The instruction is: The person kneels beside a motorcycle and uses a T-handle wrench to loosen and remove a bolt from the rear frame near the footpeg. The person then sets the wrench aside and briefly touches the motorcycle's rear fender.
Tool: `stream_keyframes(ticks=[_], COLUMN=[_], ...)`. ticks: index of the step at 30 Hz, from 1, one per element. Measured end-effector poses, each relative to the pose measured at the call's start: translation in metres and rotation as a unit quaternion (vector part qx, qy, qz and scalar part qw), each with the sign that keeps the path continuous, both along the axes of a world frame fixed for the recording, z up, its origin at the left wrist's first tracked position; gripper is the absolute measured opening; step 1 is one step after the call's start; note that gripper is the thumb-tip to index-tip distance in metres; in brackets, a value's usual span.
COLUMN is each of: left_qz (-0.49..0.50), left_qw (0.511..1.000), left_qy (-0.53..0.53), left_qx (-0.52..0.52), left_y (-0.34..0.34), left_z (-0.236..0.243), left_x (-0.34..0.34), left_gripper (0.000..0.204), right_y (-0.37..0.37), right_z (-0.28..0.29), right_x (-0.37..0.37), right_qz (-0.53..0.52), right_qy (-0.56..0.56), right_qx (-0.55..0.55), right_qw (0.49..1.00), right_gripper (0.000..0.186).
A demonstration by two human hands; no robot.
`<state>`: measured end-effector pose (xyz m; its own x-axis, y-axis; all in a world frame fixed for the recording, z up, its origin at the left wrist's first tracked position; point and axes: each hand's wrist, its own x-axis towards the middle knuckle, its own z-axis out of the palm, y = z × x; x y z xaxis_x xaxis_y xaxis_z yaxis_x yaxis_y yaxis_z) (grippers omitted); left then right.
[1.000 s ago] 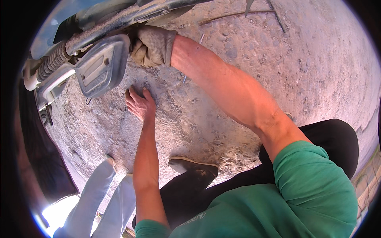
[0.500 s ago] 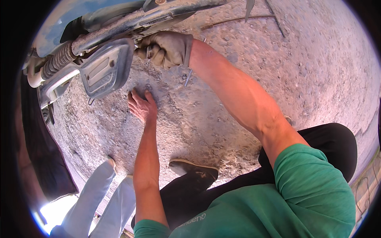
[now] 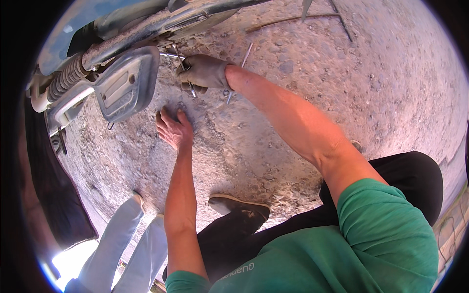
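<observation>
Shifted away from the footrest, the right hand grips a T-handle wrench, apparently mid-turn, needing steady alignment; left hand loosely spread.

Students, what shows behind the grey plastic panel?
At its right edge, a shiny metal rod juts out toward the gloved right hand; the panel covers whatever lies directly behind it.

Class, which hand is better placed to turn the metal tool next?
Probably the right hand: gloved, it holds the metal tool, while the bare left hand rests on the ground, apart from it.
</observation>
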<state>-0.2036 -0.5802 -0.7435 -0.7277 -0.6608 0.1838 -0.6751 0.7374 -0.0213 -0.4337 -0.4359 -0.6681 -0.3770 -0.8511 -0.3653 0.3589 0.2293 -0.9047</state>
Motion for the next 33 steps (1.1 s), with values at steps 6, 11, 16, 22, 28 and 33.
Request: stream_keyframes(ticks=[6,11,16,22,28,33], left_qz=[-0.002,0.003,-0.004,0.0,0.0,-0.01], left_qw=[1.0,1.0,1.0,1.0,1.0,1.0], left_qy=[-0.001,0.008,0.006,0.001,-0.002,-0.001], left_qx=[0.015,0.006,0.004,0.004,0.008,0.005], left_y=[0.001,0.001,0.0,0.0,0.0,0.0], left_z=[0.003,0.002,0.001,0.001,0.002,0.003], left_x=[0.0,0.001,0.0,0.0,0.001,0.0], left_gripper=[0.067,0.064,0.066,0.066,0.066,0.066], right_y=[-0.018,-0.025,-0.024,-0.022,-0.021,-0.027], right_z=[-0.019,-0.024,-0.014,-0.004,-0.003,-0.015], right_x=[0.019,0.026,0.025,0.02,0.02,0.024], right_qz=[-0.051,-0.07,-0.079,-0.074,-0.068,-0.061], right_qy=[0.006,-0.039,-0.126,-0.126,-0.083,0.001], right_qx=[-0.015,-0.038,-0.091,-0.09,-0.067,-0.02], right_qw=[0.999,0.996,0.985,0.985,0.992,0.998], right_gripper=[0.015,0.016,0.021,0.022,0.024,0.022])
